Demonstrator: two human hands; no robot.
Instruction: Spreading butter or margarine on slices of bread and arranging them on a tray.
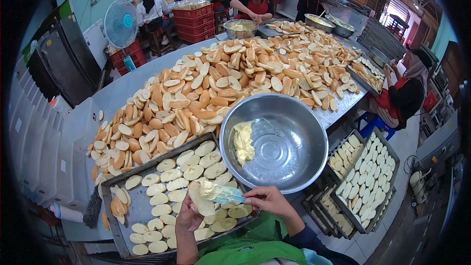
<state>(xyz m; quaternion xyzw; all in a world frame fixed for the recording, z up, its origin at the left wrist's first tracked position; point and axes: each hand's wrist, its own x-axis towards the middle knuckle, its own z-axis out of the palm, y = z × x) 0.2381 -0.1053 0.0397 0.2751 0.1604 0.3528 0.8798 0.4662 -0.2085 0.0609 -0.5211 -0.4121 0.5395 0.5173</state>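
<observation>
My left hand (189,215) holds a halved oval bread slice (202,204), cut face up, above a metal baking tray (141,211). In my right hand (270,200) is a light-blue spatula (230,194), its blade loaded with pale yellow cream (210,190) and touching the slice. Rows of bread slices (160,209) lie flat in the tray, several of them spread with cream. A large steel bowl (294,162) stands just beyond my right hand, with a lump of cream (243,143) on its left inner wall.
A big heap of cut bread (206,99) covers much of the metal table (121,84). Stacked trays of slices (368,180) stand low at the right. One co-worker (404,84) sits right, another (254,0) works across the table. A brush (92,209) lies left of my tray.
</observation>
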